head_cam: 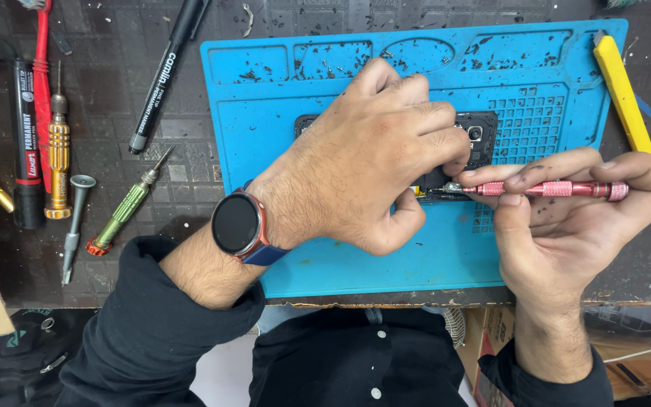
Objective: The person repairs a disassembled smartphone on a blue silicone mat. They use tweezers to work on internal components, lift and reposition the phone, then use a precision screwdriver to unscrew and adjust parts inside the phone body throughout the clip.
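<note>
My left hand lies over a dark phone on a blue work mat, gripping it and hiding most of it. A round dark watch with a red rim sits on that wrist. My right hand holds a pink precision screwdriver almost level, its tip pointing left into the phone just under my left fingers. Only the phone's top right corner with the camera lens shows.
Left of the mat lie a green screwdriver, a gold screwdriver, a grey screwdriver, two black markers and a red tool. A yellow tool lies at the mat's right edge. Cardboard boxes sit below the table edge.
</note>
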Motion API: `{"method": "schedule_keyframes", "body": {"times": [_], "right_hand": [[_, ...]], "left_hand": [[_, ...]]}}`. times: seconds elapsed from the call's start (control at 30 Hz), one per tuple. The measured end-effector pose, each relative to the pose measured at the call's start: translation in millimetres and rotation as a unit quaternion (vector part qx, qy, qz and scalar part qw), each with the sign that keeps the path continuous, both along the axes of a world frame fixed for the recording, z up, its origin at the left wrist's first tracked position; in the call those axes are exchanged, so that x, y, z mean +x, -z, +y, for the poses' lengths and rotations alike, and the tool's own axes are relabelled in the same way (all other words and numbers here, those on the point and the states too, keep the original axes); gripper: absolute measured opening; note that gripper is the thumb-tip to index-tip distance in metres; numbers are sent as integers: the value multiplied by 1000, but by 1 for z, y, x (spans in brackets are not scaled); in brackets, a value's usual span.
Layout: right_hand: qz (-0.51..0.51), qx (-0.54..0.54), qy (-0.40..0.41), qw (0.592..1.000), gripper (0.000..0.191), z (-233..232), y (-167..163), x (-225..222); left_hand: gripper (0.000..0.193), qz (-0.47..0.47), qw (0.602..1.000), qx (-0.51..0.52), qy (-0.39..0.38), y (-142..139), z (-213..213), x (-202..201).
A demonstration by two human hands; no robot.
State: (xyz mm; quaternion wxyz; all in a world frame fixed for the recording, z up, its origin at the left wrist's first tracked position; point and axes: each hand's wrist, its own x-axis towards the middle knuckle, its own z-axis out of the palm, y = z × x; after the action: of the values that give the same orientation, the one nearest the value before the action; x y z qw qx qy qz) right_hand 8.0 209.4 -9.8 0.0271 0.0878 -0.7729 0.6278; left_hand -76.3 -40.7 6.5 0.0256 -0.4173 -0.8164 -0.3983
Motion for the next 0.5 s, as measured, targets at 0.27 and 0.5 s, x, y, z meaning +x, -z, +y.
{"method": "schedule_keyframes", "body": {"times": [0.27, 0.5], "right_hand": [[-9, -23, 8, 1000, 52, 9, 10, 2], [0, 5, -5, 1000, 43, 0, 0, -1]], "left_hand": [[30, -4, 1000, 7, 3, 2, 1, -1], [30, 3, 1000, 3, 2, 3, 0, 0]]}}
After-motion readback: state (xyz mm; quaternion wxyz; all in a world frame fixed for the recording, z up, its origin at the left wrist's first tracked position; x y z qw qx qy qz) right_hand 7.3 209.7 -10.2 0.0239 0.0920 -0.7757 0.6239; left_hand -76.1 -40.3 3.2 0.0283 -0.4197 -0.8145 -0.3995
